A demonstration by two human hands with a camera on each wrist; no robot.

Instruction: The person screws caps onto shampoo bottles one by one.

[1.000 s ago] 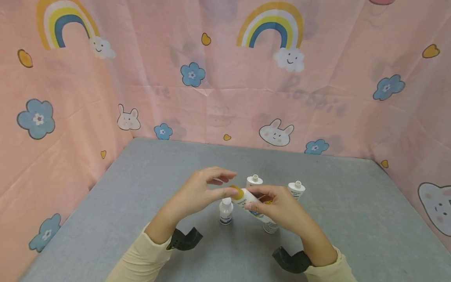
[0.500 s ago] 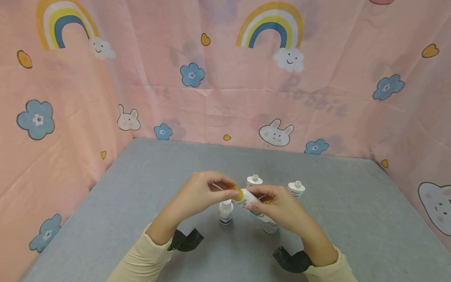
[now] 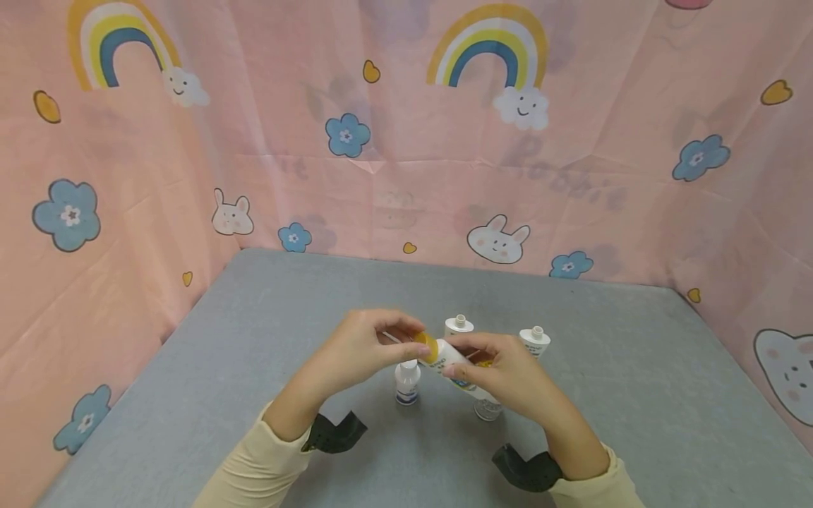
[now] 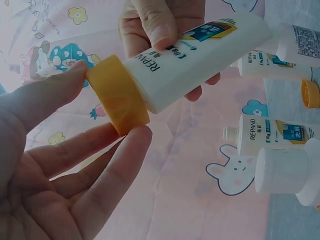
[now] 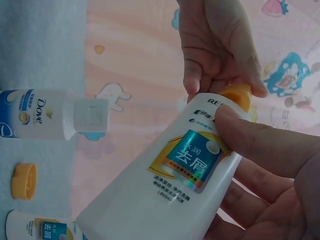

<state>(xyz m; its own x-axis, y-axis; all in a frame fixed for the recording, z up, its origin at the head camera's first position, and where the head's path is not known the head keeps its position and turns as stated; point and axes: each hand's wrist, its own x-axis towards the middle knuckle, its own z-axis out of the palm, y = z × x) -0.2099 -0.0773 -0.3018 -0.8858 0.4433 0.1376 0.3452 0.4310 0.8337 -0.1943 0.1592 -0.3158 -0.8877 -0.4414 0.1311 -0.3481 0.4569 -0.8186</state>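
My right hand (image 3: 502, 370) grips a white shampoo bottle (image 5: 165, 175) by its upper body, thumb across the label. It is held in the air, tilted, with its top toward my left hand (image 3: 365, 349). On that top end sits a yellow cap (image 4: 117, 95), which my left thumb and fingertips pinch at its edges. In the left wrist view the cap lies right against the bottle's shoulder. Just below the hands, a small white Dove bottle (image 3: 407, 384) with a white cap (image 5: 92, 116) stands on the table.
Behind the hands stand two uncapped white bottles, one in the middle (image 3: 459, 325) and one to the right (image 3: 535, 340). Another bottle's base (image 3: 488, 410) shows under my right hand. A loose yellow cap (image 5: 24, 181) appears in the right wrist view. A pink printed cloth (image 3: 394, 190) encloses the grey table (image 3: 305, 296).
My left fingers, raised off the cap a second ago, have come down and now pinch it with the thumb. The right hand and bottle stay nearly still.
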